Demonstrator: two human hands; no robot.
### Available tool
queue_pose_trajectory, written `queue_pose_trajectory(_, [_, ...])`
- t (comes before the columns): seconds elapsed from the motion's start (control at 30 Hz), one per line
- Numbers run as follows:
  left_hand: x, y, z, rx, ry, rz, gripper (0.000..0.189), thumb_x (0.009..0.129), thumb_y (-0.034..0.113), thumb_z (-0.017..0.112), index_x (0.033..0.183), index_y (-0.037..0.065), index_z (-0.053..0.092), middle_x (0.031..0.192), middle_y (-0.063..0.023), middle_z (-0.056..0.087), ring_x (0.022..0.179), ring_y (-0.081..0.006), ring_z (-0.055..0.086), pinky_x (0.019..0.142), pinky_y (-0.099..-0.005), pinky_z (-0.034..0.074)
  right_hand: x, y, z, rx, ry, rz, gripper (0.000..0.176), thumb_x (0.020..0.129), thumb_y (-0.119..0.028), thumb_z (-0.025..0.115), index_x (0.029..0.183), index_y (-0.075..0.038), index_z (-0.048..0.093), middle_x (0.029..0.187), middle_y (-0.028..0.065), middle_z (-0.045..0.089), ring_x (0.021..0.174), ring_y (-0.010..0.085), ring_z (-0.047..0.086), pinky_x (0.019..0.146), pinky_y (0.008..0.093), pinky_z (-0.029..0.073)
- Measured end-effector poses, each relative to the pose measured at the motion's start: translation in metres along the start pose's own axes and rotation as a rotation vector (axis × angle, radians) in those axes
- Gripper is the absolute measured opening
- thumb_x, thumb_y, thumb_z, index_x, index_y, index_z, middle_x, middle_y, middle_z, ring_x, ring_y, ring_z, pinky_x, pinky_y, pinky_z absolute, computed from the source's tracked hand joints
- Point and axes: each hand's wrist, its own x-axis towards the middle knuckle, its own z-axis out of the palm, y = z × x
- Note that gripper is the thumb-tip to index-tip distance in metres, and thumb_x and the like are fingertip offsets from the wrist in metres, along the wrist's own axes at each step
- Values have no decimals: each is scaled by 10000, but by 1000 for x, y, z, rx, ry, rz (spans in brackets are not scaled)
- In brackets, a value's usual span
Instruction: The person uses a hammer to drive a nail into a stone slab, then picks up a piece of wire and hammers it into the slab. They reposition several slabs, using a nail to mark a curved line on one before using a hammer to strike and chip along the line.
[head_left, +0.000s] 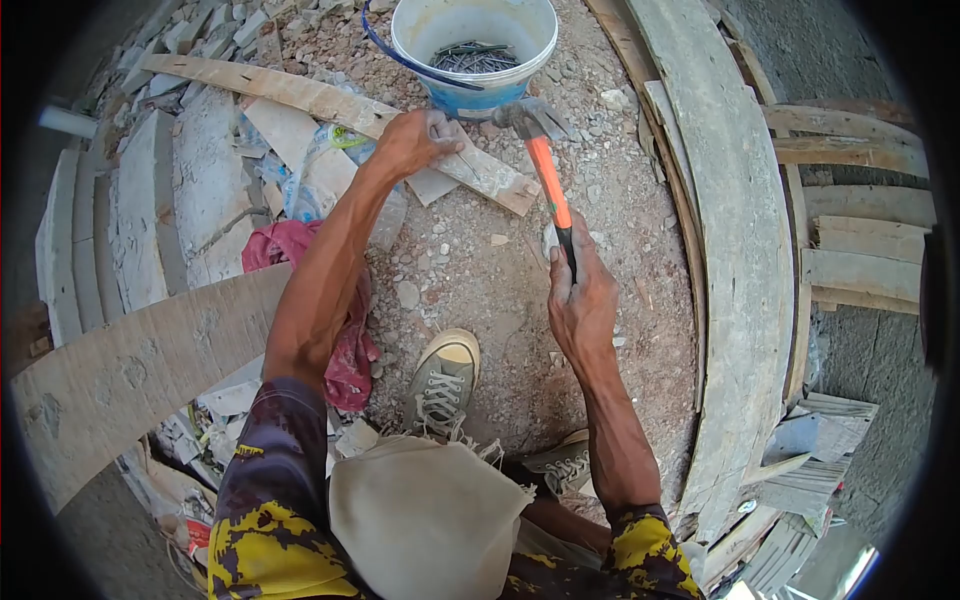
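A claw hammer (547,172) with an orange and black handle is in my right hand (584,295), its fingers wrapped round the black grip. The metal head is raised beside the white bucket. My left hand (415,143) is closed in a pinch at a long narrow wooden strip (330,103), near its right end. A thin nail (468,165) shows at the strip beside my left fingertips; whether the fingers touch it is unclear. Just beyond the hands, the bucket (474,84) with a blue handle holds a heap of nails (473,57).
Long boards (735,250) run along the right, with more planks (860,235) beyond. A wide board (150,355) and concrete pieces (150,200) lie left. A pink cloth (345,345) and plastic bottles (320,165) rest near my left arm. Gravel covers the ground between my feet and the bucket.
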Motion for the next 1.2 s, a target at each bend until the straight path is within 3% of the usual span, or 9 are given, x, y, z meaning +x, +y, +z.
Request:
queue_pose_trajectory(0.2, [0,-9,1,-60,-3,56,267,781,223,778,692,62,584,628,-43,628,573,-137,591,548,-299,452,-15,5,12,93,111,-81,463,934,-107,547,1389,-123,464,972,242,650,844,396,662,700,451,522])
queue_pose_trajectory(0.3, [-2,-8,-1,-79,-27,60,252,801,202,767,707,57,584,627,-30,604,572,-115,565,530,-277,432,-12,16,19,-11,17,-126,450,950,-95,533,1391,-72,449,944,239,656,752,354,668,656,413,511])
queue_pose_trajectory(0.4, [3,-11,-3,-111,-41,67,234,816,182,758,725,55,585,633,-18,584,573,-98,542,514,-260,414,1,7,4,-218,-343,112,441,952,-110,528,1385,-73,453,1035,252,649,815,393,668,680,428,517])
queue_pose_trajectory(0.57, [0,-10,-1,-79,-48,70,236,789,185,775,708,56,594,634,-47,626,573,-122,583,538,-284,451,-7,-8,9,119,75,-22,423,957,-154,514,1378,-142,471,1018,251,645,825,423,654,647,457,511])
queue_pose_trajectory(0.67, [-1,-12,-1,-171,-57,43,235,781,186,782,709,60,597,630,-43,625,575,-124,585,546,-292,449,-7,13,20,-245,-244,14,432,963,-161,513,1389,-115,457,1005,244,651,806,389,668,647,413,518])
queue_pose_trajectory(0.8, [2,-11,-1,-11,-1,40,271,780,261,778,721,60,605,639,-57,632,589,-160,594,576,-318,451,-10,24,23,-229,-277,0,437,971,-172,508,1393,-76,450,1021,231,659,813,342,686,643,382,519])
queue_pose_trajectory(0.9, [-4,-12,7,41,25,54,295,792,321,753,748,67,610,681,-75,648,662,-214,614,625,-352,459,-16,28,21,-42,-98,46,438,974,-179,506,1394,-68,452,910,197,668,714,287,669,607,369,506])
queue_pose_trajectory(0.97, [-8,-1,5,188,87,99,277,800,316,742,776,69,618,722,-87,658,715,-252,627,655,-382,465,-16,27,13,80,-89,257,452,955,-129,504,1401,-104,435,912,262,647,774,417,655,663,447,504])
queue_pose_trajectory(1.2, [-13,8,11,205,165,150,354,808,390,715,825,50,617,724,-155,622,703,-314,598,637,-422,444,-25,33,15,-8,-9,84,455,938,-108,538,1387,-82,467,951,220,648,789,380,646,649,425,513])
